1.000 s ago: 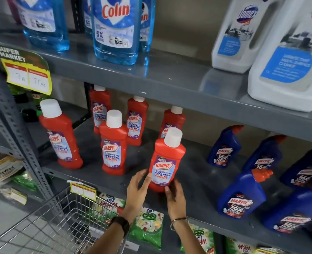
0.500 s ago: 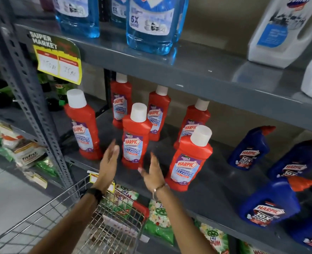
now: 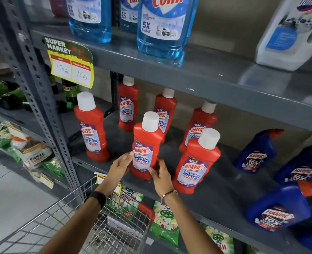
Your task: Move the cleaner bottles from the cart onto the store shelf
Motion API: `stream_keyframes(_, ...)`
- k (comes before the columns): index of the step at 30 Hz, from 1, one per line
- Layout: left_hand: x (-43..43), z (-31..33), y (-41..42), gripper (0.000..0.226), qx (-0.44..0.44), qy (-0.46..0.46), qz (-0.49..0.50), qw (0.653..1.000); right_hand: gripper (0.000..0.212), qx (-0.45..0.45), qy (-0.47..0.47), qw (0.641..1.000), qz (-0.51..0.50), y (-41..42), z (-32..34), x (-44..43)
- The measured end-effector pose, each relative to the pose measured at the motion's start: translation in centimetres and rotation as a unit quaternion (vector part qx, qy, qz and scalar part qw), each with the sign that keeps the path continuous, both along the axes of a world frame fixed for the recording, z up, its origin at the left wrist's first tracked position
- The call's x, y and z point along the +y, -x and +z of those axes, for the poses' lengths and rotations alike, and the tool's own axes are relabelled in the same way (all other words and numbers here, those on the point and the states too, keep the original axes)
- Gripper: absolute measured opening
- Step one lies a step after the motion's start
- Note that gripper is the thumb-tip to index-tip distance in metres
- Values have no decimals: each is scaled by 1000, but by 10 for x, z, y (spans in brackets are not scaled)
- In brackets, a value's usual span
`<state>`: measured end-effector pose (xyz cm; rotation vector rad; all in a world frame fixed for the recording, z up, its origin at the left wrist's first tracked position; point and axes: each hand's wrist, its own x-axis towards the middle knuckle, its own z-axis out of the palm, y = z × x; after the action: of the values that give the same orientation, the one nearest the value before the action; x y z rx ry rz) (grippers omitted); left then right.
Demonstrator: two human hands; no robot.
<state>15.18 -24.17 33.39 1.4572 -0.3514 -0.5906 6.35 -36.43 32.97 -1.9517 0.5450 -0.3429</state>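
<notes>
Several red Harpic bathroom cleaner bottles with white caps stand upright on the grey middle shelf (image 3: 219,197). Both hands clasp the lower part of the front middle red bottle (image 3: 144,143), which rests on the shelf near its front edge. My left hand (image 3: 121,165) presses its left side, fingertips on the label. My right hand (image 3: 160,176) wraps its right base, thumb in front. Another red bottle (image 3: 197,160) stands just right of it, and one (image 3: 92,127) to the left. The wire cart (image 3: 114,228) is below my wrists; no bottles show in it.
Blue Harpic bottles (image 3: 257,151) lean at the shelf's right. Blue Colin bottles (image 3: 162,24) and a white jug (image 3: 289,32) sit on the shelf above. A yellow price tag (image 3: 70,68) hangs at the upper shelf's left. Green packets (image 3: 165,222) fill the shelf below. A grey upright post (image 3: 41,99) stands at left.
My hands let go of the right front red bottle, opened, moved left and closed around the middle front bottle. The view shifted left and closer.
</notes>
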Motion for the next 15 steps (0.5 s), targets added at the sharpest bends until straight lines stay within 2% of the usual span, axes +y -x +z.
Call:
stream_keyframes(8, -5, -2, 4, 32, 27, 11, 35, 999, 39, -18, 4, 999, -42, 0, -4, 9)
stream_keyframes(15, -6, -5, 7, 24, 34, 22, 48, 998, 41, -12, -3, 999, -44, -1, -6, 11)
